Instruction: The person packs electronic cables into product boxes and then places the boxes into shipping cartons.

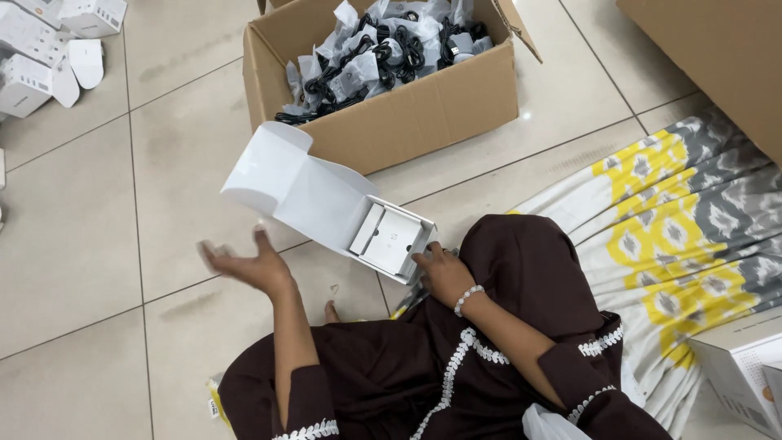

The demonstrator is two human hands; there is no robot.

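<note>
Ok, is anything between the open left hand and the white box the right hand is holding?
Nothing visible. The left hand is open, palm up, above bare floor tile, just below the raised lid flap of the open white box. The right hand holds the box's tray end. The cardboard carton of cables sits beyond.

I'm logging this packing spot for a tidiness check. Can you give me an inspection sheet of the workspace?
Surface: beige tiled floor, bare around the hands.
Job's things: open white box, lid flap up, white insert inside.
Clutter: more white boxes top left; another white box bottom right.
Hands: right hand holds the open box's lower edge; left hand open, palm up, beside it, blurred.
Cables: bagged black cables fill a cardboard carton.
Surroundings: patterned yellow-grey cloth; second carton top right.
</note>
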